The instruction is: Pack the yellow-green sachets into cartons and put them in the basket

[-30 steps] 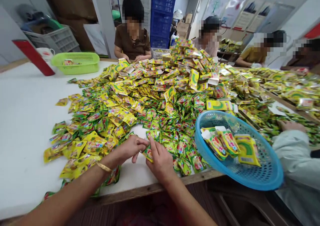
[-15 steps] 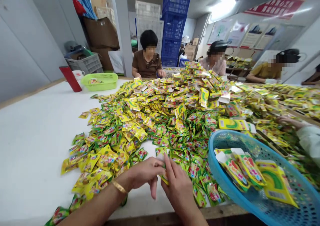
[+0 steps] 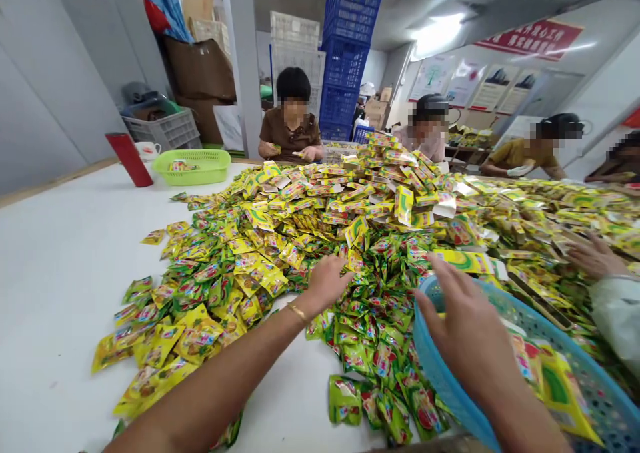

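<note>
My left hand (image 3: pixel 327 285) reaches into the heap of small candy packets (image 3: pixel 367 293), its thumb and forefinger apart at green and yellow sachets. Nothing shows between those fingers, though the far fingertips are partly hidden. Over the near-left rim of the blue basket (image 3: pixel 425 366), my right hand (image 3: pixel 465 326) is open, fingers spread and holding nothing I can see. Inside the basket lie several yellow boxes (image 3: pixel 560 386) with a green curved band, partly covered by my right hand and forearm. Another yellow box (image 3: pixel 463 261) lies just beyond the basket's rim.
Yellow boxes (image 3: pixel 370 186) are piled high behind the sachets. A light-green basket (image 3: pixel 220 167) and a red upright object (image 3: pixel 131 161) stand at the back left. Co-workers sit across the table (image 3: pixel 55 293), and another person's hand (image 3: pixel 597 256) works at the right.
My hands were together around a small item near the table's front. They have parted: the left went forward into the packets, the right moved over the basket. The item is out of my fingers.
</note>
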Available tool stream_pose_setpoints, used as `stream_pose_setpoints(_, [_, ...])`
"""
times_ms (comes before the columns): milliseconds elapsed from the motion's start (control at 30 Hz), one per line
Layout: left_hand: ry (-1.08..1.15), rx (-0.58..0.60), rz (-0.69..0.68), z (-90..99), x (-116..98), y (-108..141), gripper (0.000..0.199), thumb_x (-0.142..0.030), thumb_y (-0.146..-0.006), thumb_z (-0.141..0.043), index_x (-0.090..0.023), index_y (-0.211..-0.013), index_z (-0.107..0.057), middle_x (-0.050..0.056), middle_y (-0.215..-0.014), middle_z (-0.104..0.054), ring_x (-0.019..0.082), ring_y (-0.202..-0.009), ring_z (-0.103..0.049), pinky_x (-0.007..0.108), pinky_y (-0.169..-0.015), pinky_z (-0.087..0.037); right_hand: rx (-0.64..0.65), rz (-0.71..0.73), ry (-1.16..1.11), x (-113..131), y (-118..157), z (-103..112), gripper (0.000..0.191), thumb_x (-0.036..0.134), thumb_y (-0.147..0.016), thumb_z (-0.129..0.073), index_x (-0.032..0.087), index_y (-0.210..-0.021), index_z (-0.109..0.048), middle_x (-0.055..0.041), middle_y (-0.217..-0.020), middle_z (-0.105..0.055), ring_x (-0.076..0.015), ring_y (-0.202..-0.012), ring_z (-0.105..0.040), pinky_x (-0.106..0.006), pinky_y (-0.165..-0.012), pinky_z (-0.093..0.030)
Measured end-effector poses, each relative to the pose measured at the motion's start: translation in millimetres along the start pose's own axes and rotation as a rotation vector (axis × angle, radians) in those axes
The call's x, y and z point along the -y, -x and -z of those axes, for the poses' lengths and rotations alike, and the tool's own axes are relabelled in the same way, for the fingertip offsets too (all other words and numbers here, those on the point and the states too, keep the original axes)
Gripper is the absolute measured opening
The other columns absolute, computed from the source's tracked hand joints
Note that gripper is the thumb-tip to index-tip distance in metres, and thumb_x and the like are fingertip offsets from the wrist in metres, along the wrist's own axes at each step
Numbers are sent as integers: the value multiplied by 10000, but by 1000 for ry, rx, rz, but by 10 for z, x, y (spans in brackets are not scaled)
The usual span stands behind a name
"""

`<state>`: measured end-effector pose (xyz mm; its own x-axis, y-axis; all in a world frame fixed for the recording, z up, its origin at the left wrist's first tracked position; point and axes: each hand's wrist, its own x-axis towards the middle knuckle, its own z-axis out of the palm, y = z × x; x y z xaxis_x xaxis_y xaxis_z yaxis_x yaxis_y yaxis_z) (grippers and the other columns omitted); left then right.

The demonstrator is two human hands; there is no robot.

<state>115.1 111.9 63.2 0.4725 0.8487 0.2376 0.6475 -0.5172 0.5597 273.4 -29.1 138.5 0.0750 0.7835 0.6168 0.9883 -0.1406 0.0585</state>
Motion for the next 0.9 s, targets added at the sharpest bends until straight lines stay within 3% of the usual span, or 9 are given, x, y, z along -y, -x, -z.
stream_pose_setpoints(100, [-202, 23, -126, -206, -186, -229, 369, -261, -800, -603, -154, -1152, -579, 141, -1200, -553, 285, -1136, -478, 399, -930, -426, 197, 29, 57, 302, -537, -312, 486, 204, -853, -379, 244, -1334, -432, -94, -1275, -523, -246, -1095, -512, -370, -830, -452])
stream_pose_setpoints(233, [-271, 121, -168, -334, -166, -289, 201, -157, -810, -554, -132, -990, -640, 144, -1094, -579, 274, -1041, -540, 380, -866, -457, 441, 64, 176, 352, -1138, -752, 556, 130, -830, -394, 285, -1364, -393, -112, -1290, -505, -257, -1080, -526, -350, -760, -456])
stream_pose_setpoints(400, [-283, 203, -126, -291, 43, 16, 228, -141, -865, -439, -146, -922, -660, 117, -937, -629, 221, -892, -588, 328, -774, -462, 480, 229, 142, 367, -1354, -1157, 507, 94, -832, -399, 298, -1287, -488, -104, -1404, -387, -267, -1198, -427, -402, -850, -413])
stream_pose_setpoints(500, [-192, 194, -54, -208, 193, 280, 244, -187, -886, -414, -162, -885, -657, 84, -914, -639, 186, -856, -581, 289, -754, -442, 473, 293, 101, 431, -1335, -1267, 351, 105, -837, -422, 217, -1108, -615, -123, -1259, -523, -249, -1183, -418, -384, -878, -378])
stream_pose_setpoints(600, [9, 101, 119, -54, 381, 511, 297, -251, -879, -425, -158, -659, -600, 33, -729, -599, 147, -726, -546, 256, -700, -414, 453, 288, 67, 491, -1326, -1251, 248, 117, -833, -451, 176, -978, -643, -116, -1042, -629, -241, -1100, -467, -382, -879, -350])
stream_pose_setpoints(733, [288, -61, 342, 234, 599, 725, 370, -351, -835, -449, -174, -511, -431, -27, -556, -445, 113, -581, -448, 225, -587, -363, 380, 169, 55, 590, -1313, -987, 243, 213, -879, -434, 158, -1060, -588, -122, -977, -644, -248, -1019, -516, -404, -873, -324])
stream_pose_setpoints(833, [481, 73, 410, 342, 631, 886, 367, -407, -794, -487, -179, -510, -433, -38, -509, -411, 116, -550, -434, 221, -540, -350, 305, -6, -90, 662, -1157, -658, 285, 345, -897, -428, 165, -1070, -565, -87, -888, -652, -211, -855, -568, -323, -755, -370])
stream_pose_setpoints(900, [513, 182, 366, 308, 575, 1022, 347, -380, -785, -508, -169, -510, -485, -12, -578, -504, 134, -625, -496, 234, -605, -401, 302, -88, -305, 677, -922, -471, 286, 389, -886, -431, 170, -990, -584, -47, -806, -646, -170, -730, -569, -259, -645, -372])
